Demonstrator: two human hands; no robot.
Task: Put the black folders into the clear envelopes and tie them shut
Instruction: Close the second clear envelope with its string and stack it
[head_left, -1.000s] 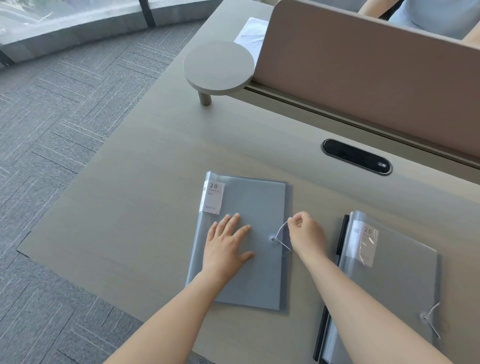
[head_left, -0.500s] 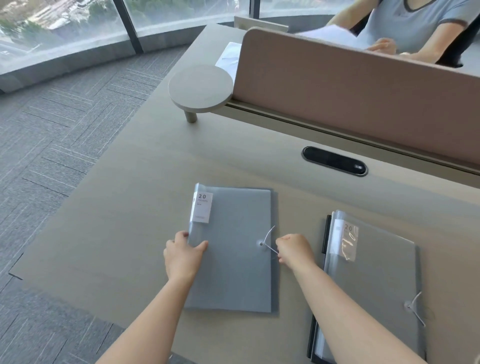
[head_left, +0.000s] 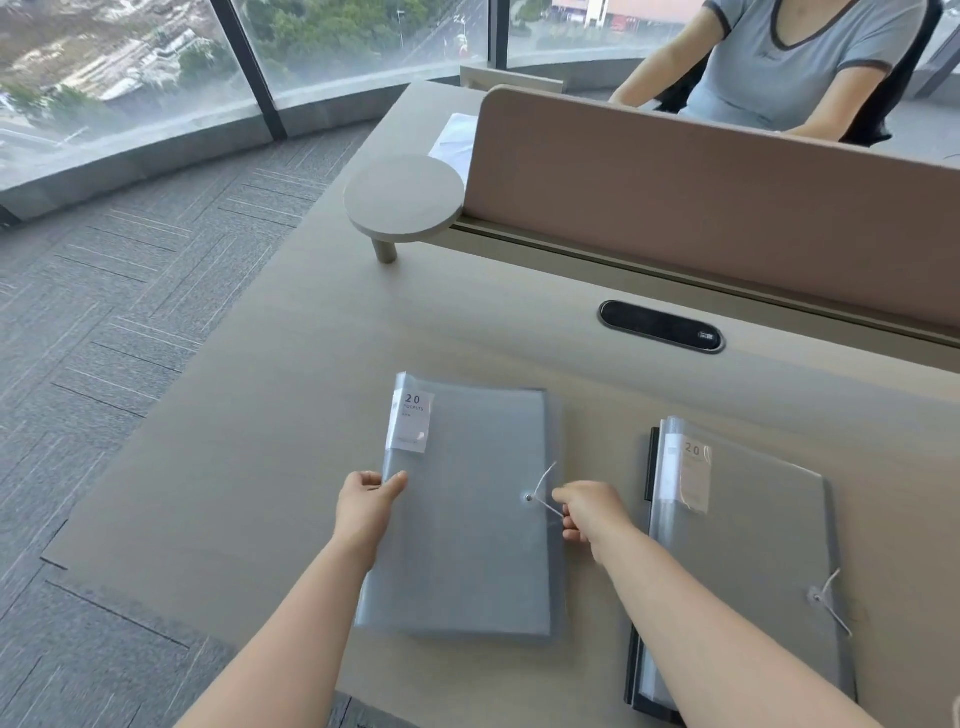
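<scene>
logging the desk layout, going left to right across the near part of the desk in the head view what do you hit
left hand → left envelope → string button → right hand → black folder edge → right envelope → its string tie

A pale worktop (head_left: 249, 415) fills the middle of the frame. A tan divider panel (head_left: 727, 208) runs along its far edge at upper right, with a round side shelf (head_left: 404, 200) on a short post at the panel's left end. A black oval cable port (head_left: 661, 326) is set into the worktop just below the panel. White papers (head_left: 453, 139) lie beyond the shelf. Grey patterned carpet (head_left: 130, 312) covers the left, below the windows (head_left: 130, 67) at upper left. A person in a grey T-shirt (head_left: 795, 62) sits behind the panel.
</scene>
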